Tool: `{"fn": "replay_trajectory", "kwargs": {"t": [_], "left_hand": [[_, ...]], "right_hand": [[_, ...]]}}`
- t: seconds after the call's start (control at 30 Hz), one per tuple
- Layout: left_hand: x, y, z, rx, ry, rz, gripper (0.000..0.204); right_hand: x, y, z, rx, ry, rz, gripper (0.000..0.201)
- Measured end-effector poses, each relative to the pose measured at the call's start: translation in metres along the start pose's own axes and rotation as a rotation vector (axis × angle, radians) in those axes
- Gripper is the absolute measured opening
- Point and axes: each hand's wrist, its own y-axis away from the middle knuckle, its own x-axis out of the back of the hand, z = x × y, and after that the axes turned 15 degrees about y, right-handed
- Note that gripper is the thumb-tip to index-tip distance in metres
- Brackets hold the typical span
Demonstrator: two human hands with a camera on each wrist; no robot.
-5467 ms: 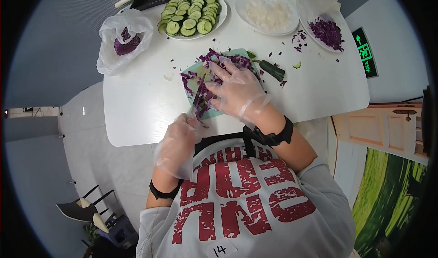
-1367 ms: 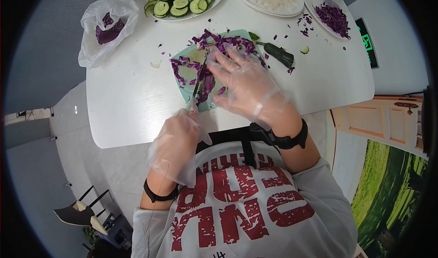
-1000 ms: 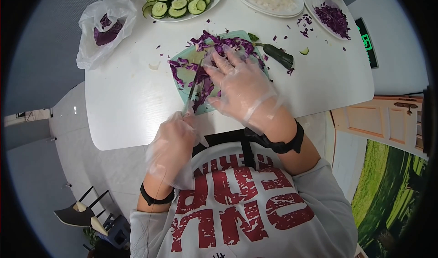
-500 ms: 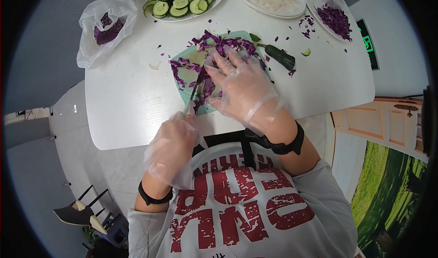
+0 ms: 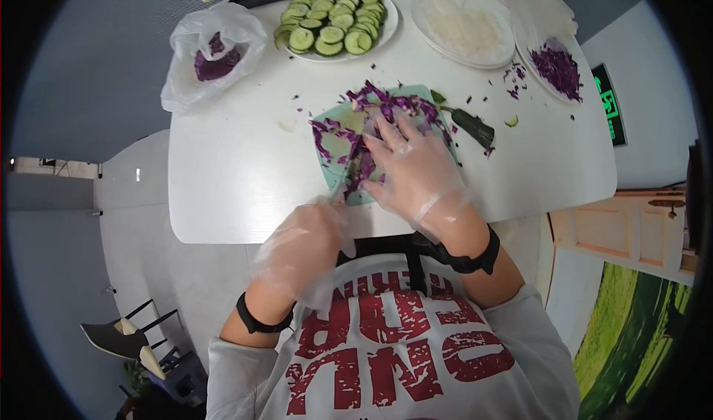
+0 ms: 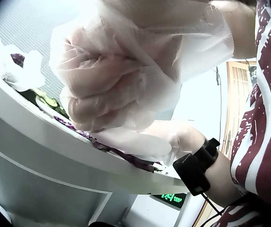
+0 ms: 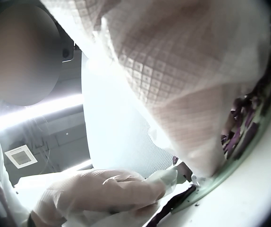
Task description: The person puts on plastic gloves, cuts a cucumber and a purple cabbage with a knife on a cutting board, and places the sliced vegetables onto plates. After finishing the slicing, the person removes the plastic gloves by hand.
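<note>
My left hand [image 5: 301,238], in a clear plastic glove, grips a knife [image 5: 344,178] by its pale handle at the near edge of a green cutting board [image 5: 330,169]. The narrow blade lies among chopped purple cabbage [image 5: 405,106] and is partly hidden by shreds. Beside the blade, my gloved right hand [image 5: 420,171] rests on the cabbage with its fingers extended and spread. In the left wrist view the left hand's curled fingers [image 6: 105,97] fill the middle. The right wrist view has the right hand [image 7: 187,94] over the board and the left hand [image 7: 97,194] below it.
Right of the board lies a dark green cucumber end [image 5: 472,127]. Behind stand a plate of cucumber slices [image 5: 386,28], a plate of pale shreds [image 5: 505,54] and a plate of shredded cabbage [image 5: 555,72]. A white plastic bag [image 5: 186,75] holds a cabbage piece at left.
The head view has tilted up, so the table and board sit lower and farther right in it. The left hand still holds the knife, and the right hand stays on the cabbage.
</note>
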Motion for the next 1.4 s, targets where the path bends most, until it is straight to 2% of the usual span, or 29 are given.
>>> {"fn": "replay_trajectory", "kwargs": {"t": [0.03, 0.1, 0.17, 0.23, 0.3, 0.33, 0.43, 0.5, 0.6, 0.63, 0.7, 0.83, 0.9, 0.93, 1.0, 1.03, 1.1, 1.23, 1.3, 1.33, 1.4], "left_hand": [[-0.001, -0.004, 0.002, 0.023, 0.033, -0.012, 0.007], [-0.011, -0.004, -0.003, 0.064, 0.102, 0.084, 0.008], [-0.016, 0.000, -0.010, -0.013, 0.088, 0.056, 0.010], [-0.015, 0.008, -0.015, -0.021, 0.064, 0.028, 0.012], [-0.011, 0.017, -0.017, -0.052, 0.195, -0.057, 0.015], [-0.012, 0.020, -0.006, 0.063, 0.125, -0.027, 0.017], [-0.013, 0.009, 0.001, 0.167, 0.071, -0.050, 0.019], [-0.007, 0.002, 0.003, 0.141, -0.010, -0.058, 0.021], [-0.011, 0.009, -0.009, 0.030, 0.111, -0.078, 0.020], [-0.017, 0.015, -0.010, 0.043, 0.103, -0.067, 0.020], [-0.027, 0.023, -0.005, 0.187, 0.163, 0.098, 0.014], [-0.021, 0.017, 0.008, 0.182, 0.080, 0.153, 0.019], [-0.010, 0.000, 0.008, 0.348, 0.116, -0.096, 0.032], [-0.010, -0.004, 0.004, 0.356, 0.116, -0.094, 0.032], [-0.010, -0.010, -0.002, 0.227, -0.002, -0.247, 0.039], [-0.008, -0.009, 0.002, 0.230, -0.003, -0.242, 0.039], [-0.002, -0.001, 0.013, 0.359, 0.132, -0.211, 0.033], [-0.012, 0.022, 0.002, 0.279, 0.089, -0.161, 0.034], [-0.013, 0.026, -0.003, 0.206, 0.124, -0.057, 0.028], [-0.012, 0.022, -0.004, 0.209, 0.123, -0.053, 0.028], [-0.011, 0.007, -0.006, 0.279, 0.221, -0.128, 0.015]], "right_hand": [[0.001, 0.000, 0.000, -0.001, 0.004, -0.005, 0.058], [0.006, -0.002, -0.001, 0.012, -0.007, 0.000, 0.058], [0.007, -0.003, -0.001, -0.002, -0.013, -0.030, 0.058], [0.009, -0.004, 0.000, 0.018, -0.018, -0.014, 0.059], [0.014, -0.006, -0.001, -0.010, -0.016, -0.174, 0.059], [0.014, -0.006, -0.001, 0.000, -0.017, -0.157, 0.060], [0.011, -0.007, -0.001, 0.025, 0.001, -0.079, 0.061], [0.014, -0.008, -0.002, 0.029, 0.021, -0.083, 0.064], [0.014, -0.008, -0.001, 0.057, 0.020, -0.086, 0.064], [0.014, -0.008, -0.001, 0.050, 0.039, -0.088, 0.064], [0.013, -0.009, -0.003, 0.049, 0.053, -0.088, 0.064], [0.013, -0.009, -0.003, 0.033, 0.068, -0.108, 0.062], [0.014, -0.009, -0.003, 0.036, 0.078, -0.117, 0.063], [0.014, -0.008, -0.004, 0.043, 0.075, -0.118, 0.063], [0.013, -0.009, -0.001, 0.049, 0.071, -0.096, 0.064], [0.014, -0.009, -0.002, 0.054, 0.073, -0.093, 0.064], [0.015, -0.010, -0.001, 0.050, 0.075, -0.133, 0.064], [0.014, -0.009, -0.002, 0.049, 0.046, -0.133, 0.064], [0.014, -0.009, -0.003, 0.037, 0.045, -0.100, 0.064], [0.015, -0.009, -0.004, 0.042, 0.046, -0.099, 0.064], [0.017, -0.010, -0.004, 0.034, 0.053, -0.123, 0.063]]}}
